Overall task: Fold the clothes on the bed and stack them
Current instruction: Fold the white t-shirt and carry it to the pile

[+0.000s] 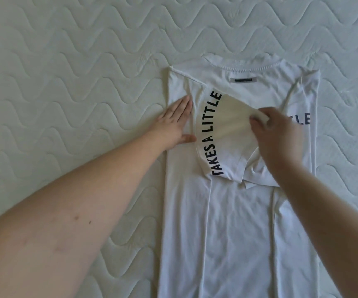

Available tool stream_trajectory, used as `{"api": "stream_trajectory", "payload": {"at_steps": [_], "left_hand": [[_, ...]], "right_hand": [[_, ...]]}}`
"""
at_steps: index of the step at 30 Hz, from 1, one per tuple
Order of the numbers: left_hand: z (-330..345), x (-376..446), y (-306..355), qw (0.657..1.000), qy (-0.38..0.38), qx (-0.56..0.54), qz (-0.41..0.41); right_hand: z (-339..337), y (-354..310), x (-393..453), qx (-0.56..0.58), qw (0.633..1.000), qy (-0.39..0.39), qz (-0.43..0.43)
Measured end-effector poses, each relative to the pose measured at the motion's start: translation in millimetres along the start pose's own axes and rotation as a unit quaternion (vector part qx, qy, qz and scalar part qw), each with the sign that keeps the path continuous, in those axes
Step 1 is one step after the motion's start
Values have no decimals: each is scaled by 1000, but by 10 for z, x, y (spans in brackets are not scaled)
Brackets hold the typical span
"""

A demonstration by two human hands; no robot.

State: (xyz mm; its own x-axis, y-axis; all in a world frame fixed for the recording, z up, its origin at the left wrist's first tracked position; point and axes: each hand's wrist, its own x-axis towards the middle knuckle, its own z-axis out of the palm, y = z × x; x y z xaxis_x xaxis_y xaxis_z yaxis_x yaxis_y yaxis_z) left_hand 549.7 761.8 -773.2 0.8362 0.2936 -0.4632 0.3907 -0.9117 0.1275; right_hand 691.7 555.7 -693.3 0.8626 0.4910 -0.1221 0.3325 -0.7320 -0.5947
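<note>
While the white T-shirt (234,211) lies back-up on the bed (66,61), the head view shows the left hand (175,123) pressing flat on its folded left side and the right hand (279,132) pinching the sleeve (227,130). Side folds are in hand, I judge; next, lay that sleeve flat, then double the body upward.

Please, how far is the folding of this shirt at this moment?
Done: both long sides of the white printed cotton T-shirt are already folded inward on the quilted pale mattress. In hand: the left hand presses flat on the left fold while the right hand pinches the sleeve's edge, laying it inward. Left: folding the shirt lengthwise and stacking it; no stack is visible.
</note>
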Motion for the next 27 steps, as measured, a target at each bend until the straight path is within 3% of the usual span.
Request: {"api": "stream_trajectory", "payload": {"at_steps": [5, 8, 10, 12, 14, 17, 19, 24, 27], "left_hand": [[39, 34, 25, 996, 56, -70, -16], [-61, 47, 38, 987, 65, -143, -7], [-216, 48, 61, 942, 113, -307, -71], [-349, 25, 93, 858, 153, -458, -173], [-396, -6, 138, 807, 143, -522, -236], [-246, -86, 189, 828, 81, -485, -269], [-133, -144, 192, 843, 94, -448, -282], [-78, -297, 360, 797, 159, -487, -320], [0, -432, 503, 841, 144, -431, -295]], "right_hand": [[324, -324, -595, -27, 977, 9, -211], [574, -405, -860, -59, 960, -9, -272], [718, -396, -979, -81, 959, -18, -273], [812, -348, -1076, -110, 958, -41, -261], [858, -277, -1125, -115, 958, -59, -256], [848, -163, -1154, -74, 943, -84, -314], [798, -83, -1147, -99, 935, -84, -329], [617, 136, -1071, -201, 960, -109, -163], [573, 221, -1057, -211, 961, -109, -145]]}}
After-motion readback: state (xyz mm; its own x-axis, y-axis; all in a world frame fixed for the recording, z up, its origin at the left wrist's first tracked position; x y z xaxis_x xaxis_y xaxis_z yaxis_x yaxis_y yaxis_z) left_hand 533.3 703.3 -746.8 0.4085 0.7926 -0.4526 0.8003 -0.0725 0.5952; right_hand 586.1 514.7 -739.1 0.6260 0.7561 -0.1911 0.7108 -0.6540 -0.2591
